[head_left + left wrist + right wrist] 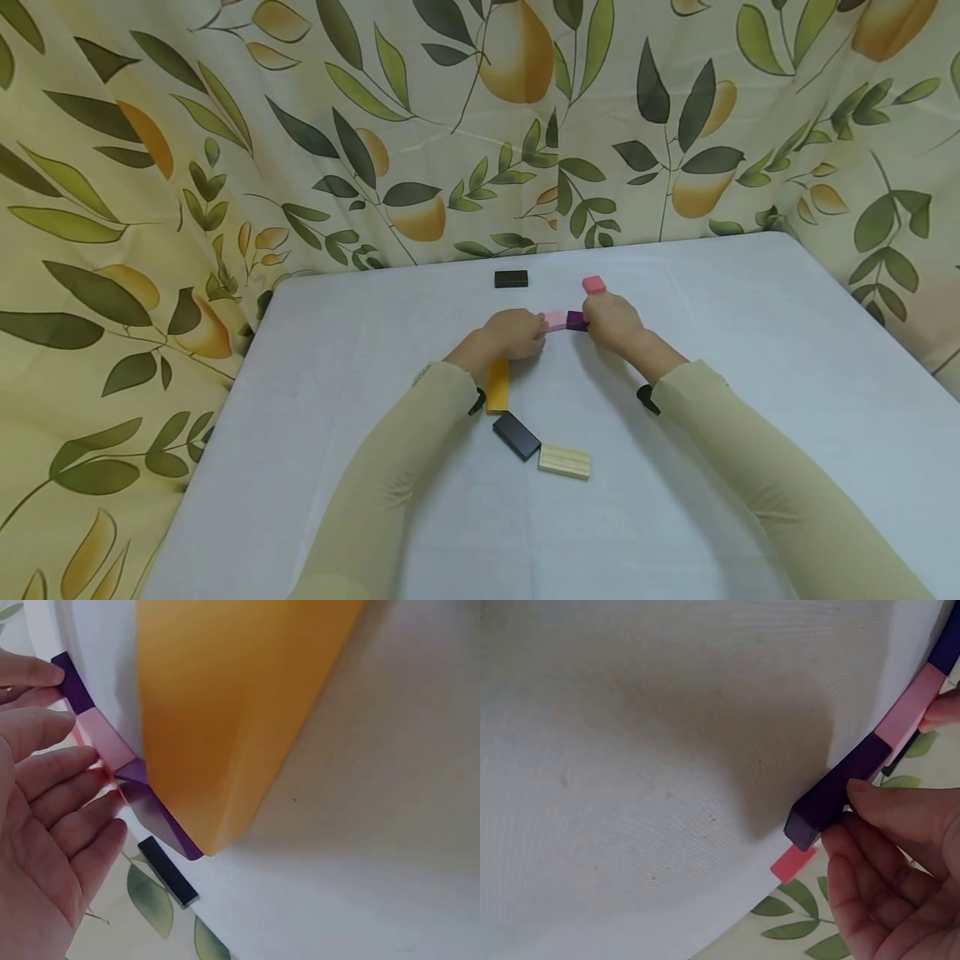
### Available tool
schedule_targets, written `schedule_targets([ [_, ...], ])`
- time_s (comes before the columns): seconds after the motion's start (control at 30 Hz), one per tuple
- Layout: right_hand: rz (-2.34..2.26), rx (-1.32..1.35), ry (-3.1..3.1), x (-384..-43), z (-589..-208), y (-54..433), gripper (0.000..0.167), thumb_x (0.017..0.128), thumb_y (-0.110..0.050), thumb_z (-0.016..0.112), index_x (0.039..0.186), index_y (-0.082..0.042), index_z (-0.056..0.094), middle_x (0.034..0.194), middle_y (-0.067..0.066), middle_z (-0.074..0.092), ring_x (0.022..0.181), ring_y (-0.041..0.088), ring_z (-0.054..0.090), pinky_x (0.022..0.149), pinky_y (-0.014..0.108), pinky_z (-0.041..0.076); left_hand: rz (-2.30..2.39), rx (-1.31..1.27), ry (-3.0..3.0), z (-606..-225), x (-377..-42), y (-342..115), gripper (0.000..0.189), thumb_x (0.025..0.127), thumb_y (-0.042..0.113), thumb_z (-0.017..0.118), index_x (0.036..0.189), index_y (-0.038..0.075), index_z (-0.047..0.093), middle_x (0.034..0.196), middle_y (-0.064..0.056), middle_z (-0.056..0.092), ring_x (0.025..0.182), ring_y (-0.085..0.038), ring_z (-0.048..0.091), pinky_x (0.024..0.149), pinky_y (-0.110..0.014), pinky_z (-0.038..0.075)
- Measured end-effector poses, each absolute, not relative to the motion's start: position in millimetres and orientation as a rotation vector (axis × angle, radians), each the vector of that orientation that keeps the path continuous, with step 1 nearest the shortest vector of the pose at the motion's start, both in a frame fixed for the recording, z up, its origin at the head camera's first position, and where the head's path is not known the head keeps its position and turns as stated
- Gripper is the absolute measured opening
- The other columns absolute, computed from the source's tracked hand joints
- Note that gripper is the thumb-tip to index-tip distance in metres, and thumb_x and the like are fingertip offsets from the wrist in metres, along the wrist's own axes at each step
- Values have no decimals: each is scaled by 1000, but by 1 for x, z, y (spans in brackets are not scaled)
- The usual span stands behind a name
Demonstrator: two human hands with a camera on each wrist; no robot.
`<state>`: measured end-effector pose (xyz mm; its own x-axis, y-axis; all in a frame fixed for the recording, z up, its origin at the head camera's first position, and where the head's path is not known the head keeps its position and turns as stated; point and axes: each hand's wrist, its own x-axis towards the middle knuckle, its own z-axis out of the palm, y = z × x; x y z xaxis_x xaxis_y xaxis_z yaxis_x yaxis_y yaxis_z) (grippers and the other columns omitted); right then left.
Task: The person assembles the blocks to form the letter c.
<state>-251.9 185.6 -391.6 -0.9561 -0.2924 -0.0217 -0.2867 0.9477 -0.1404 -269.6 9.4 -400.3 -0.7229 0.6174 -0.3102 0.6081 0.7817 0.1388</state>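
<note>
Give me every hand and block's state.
Dark purple rectangular block: pinched
Right hand: pinching it
Left hand: fingers loosely extended
Pale pink rectangular block: between both purple blocks
Second dark purple block: meeting pink block
Yellow rectangular block: partly hidden
Near black rectangular block: lying diagonally
Pale wooden block: lying flat
Far black rectangular block: apart
Coral block: apart

Dk purple blk [838,780], end-to-end w/ pink blk [911,705]

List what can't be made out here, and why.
Head: far end of the yellow block, hidden by left hand.
Head: second purple block, behind the same hand.
Head: right end of the held purple block, covered by right hand.
Left wrist: yellow block's near end, cut off by top edge.
</note>
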Motion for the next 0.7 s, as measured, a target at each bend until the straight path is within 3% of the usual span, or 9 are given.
schedule_targets([
  [0.1,-302,-418,3023,-253,-390,188,14,81,3,59,67,1,63,62,8,54,63,24,46,62,38,41,68,942,2635,-400,-270,9,39,98,27,43,132,9,51,128,-4,54,87,-15,51,87,-27,41],
  [0.2,-388,-370,2980,-254,-390,189,13,82,-2,62,71,3,67,63,7,57,65,24,48,63,38,41,92,941,2628,-399,-270,9,36,98,25,42,126,8,56,108,-4,61,80,-14,51,77,-24,42],
  [0.3,-440,-343,2951,-256,-391,190,13,84,-4,63,75,4,69,64,7,59,64,24,49,63,37,42,118,931,2625,-398,-270,9,30,98,24,42,113,8,62,86,-2,59,71,-14,50,65,-24,41],
  [0.43,-456,-330,2946,-258,-392,191,13,83,-4,62,77,5,69,64,7,61,63,23,50,62,36,42,177,919,2642,-397,-271,9,24,97,23,43,93,11,64,72,0,55,64,-14,49,59,-23,40],
  [0.57,-474,-316,2941,-258,-392,193,14,83,-5,61,78,5,70,65,7,61,63,23,50,61,36,42,226,916,2670,-398,-273,8,26,97,22,43,87,12,65,73,0,58,65,-14,50,61,-24,41],
  [0.7,-526,-305,2936,-258,-391,193,15,85,-5,60,83,6,70,69,9,63,66,24,51,64,37,43,232,903,2696,-394,-274,5,30,97,23,41,107,11,67,100,-2,65,81,-14,54,79,-27,44],
])
